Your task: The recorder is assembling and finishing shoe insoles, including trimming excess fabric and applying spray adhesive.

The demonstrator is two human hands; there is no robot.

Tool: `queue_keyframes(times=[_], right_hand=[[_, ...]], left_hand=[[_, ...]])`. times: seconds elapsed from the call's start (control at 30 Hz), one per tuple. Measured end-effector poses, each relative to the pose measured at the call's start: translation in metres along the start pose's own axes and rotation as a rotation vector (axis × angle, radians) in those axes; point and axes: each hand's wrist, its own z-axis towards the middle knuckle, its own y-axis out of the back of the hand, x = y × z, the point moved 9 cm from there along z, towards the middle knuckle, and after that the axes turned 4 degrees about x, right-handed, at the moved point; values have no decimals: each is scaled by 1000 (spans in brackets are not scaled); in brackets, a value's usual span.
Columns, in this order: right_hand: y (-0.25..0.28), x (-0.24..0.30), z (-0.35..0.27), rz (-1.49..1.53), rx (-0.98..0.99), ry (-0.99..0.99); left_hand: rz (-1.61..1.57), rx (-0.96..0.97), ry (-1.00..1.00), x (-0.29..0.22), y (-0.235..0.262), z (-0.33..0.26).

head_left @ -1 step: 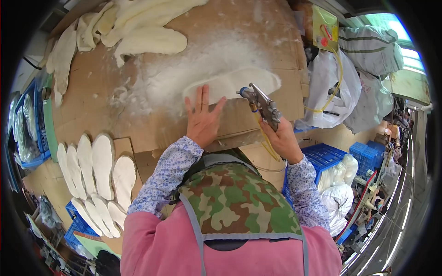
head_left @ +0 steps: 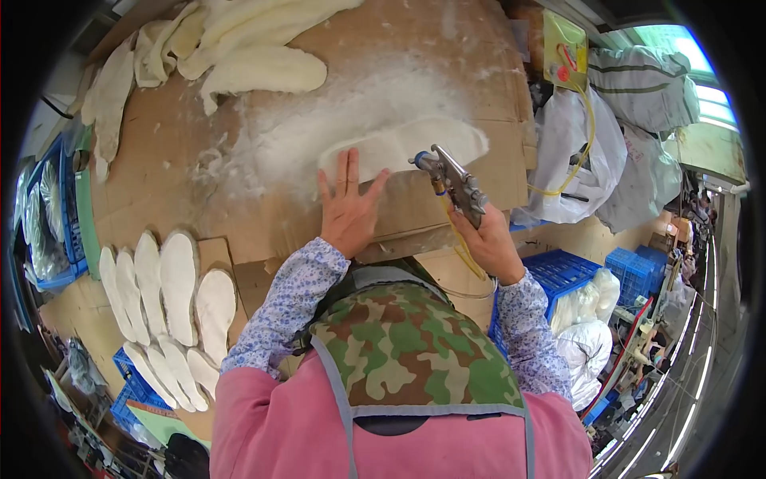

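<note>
A fluffy white insole [head_left: 443, 140] lies lengthwise on the cardboard-covered work surface [head_left: 487, 96], with white spray residue or fluff spread around it. My left hand [head_left: 349, 219] rests flat with fingers apart, its fingertips on the insole's left near part. In my right hand [head_left: 488, 247] is a metal spray gun [head_left: 461, 188], its nozzle pointing left, just over the near edge of the insole. My right fingers are wrapped around the gun's grip and partly hidden behind it. A yellow hose [head_left: 467, 254] hangs from the gun.
Cream fleece pieces [head_left: 263, 72] are piled at the far left. Several finished-looking insoles [head_left: 177, 279] lie in rows at the near left. White plastic bags [head_left: 578, 160] hang by the right edge, below a yellow container [head_left: 564, 49]. A blue crate [head_left: 562, 275] stands at the right.
</note>
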Motion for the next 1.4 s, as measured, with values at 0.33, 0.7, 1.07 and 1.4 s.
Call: queue_keyframes(times=[0.33,0.7,1.07,1.4], right_hand=[[-41,16,8,19,131,-3],[-73,43,11,16,205,64],[-50,16,3,0,100,-27],[6,-35,-21,83,-109,-74]], left_hand=[[6,22,122,34,12,-37],[-46,-82,122,46,25,-64],[-744,-261,309,85,10,-39],[-997,-215,461,112,-15,-7]])
